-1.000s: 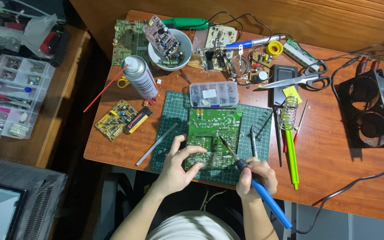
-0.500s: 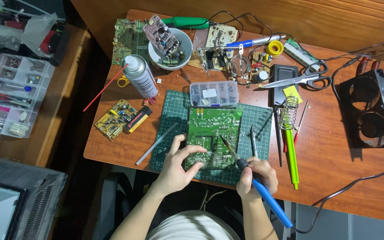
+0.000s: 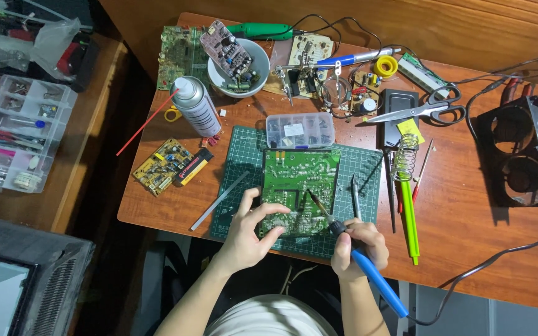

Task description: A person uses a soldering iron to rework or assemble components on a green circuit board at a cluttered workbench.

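Head view: left hand [image 3: 250, 233] grips the lower left edge of the green board [image 3: 300, 190], thumb on top, fingers curled around the edge. Board lies flat, solder side up, on the cutting mat [image 3: 238, 155] at the table's [image 3: 468, 249] near middle. Right hand [image 3: 359, 249] is closed around the blue-handled iron [image 3: 344, 236]; its tip touches the board's lower middle, handle slanting down right off the table edge, cord trailing right.

Tweezers [image 3: 356, 196] lie on the mat just right of the board. Grey metal strip [image 3: 219, 200] lies across the mat's left edge. Clear parts box [image 3: 300, 129] sits just behind the board, touching the mat's far edge. Spray can [image 3: 196, 107] with a red straw lies left of the box. Yellow board [image 3: 163, 167] lies left of the mat, near the table's left edge. White bowl [image 3: 238, 74] holds a small board, far left. Iron stand [image 3: 406, 155], a coiled spring, sits right of the mat, with a green tool [image 3: 410, 218] lying below it. Scissors [image 3: 428, 112] lie behind the stand, on the far right. Yellow solder spool [image 3: 385, 66] is by the far edge. Black double fan [image 3: 518, 155] is at the right edge. Clear organiser [image 3: 14, 134] sits on the side table, well apart to the left.
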